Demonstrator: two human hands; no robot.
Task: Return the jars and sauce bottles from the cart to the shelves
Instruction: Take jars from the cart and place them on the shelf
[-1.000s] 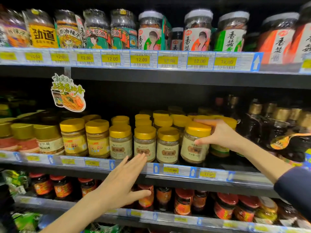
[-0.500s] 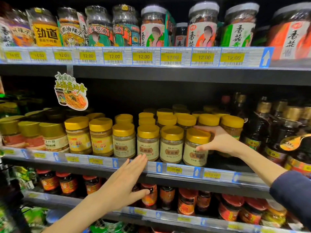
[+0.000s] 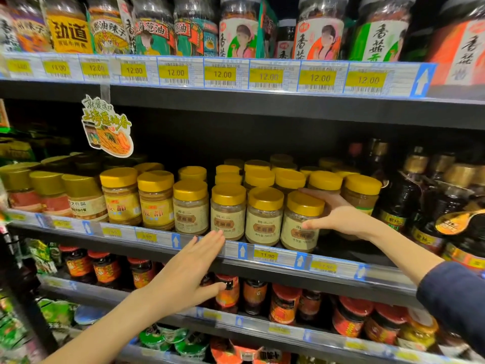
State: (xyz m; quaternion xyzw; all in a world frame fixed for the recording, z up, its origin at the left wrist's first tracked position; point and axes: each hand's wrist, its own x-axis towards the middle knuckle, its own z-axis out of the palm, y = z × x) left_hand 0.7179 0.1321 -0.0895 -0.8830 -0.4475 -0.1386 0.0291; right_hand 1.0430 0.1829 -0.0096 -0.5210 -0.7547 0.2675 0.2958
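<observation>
Overall, the view had closed in on the shelving since the earlier frames, with the upper row of large jars (image 3: 319, 30) now cut off at the top edge and its strip of yellow price tags (image 3: 222, 74) sitting lower in the picture. At upper left of centre, the hanging noodle sign (image 3: 108, 127) remained clipped under that top shelf. On the middle shelf (image 3: 341, 274), gold-lidded jars stood in rows across the centre of the frame, as before.

At lower centre, the left hand (image 3: 183, 277) was held flat with fingers spread and nothing in it, its fingertips (image 3: 216, 236) level with the middle shelf's price rail, just below the front row. Its position matched the earlier frames closely.

Right of centre, the right hand (image 3: 338, 218) was wrapped around the side of the rightmost front-row jar (image 3: 301, 223), thumb on the label and fingers behind it. A second earlier that hand had rested higher, near the jar's lid; it had since come down to the jar's body. The jar stood upright at the shelf edge, touching its neighbour on the left. A dark blue sleeve (image 3: 454, 298) showed at the right edge. At far right, dark sauce bottles (image 3: 401, 195) stood on the same shelf, apart from the hand.
</observation>
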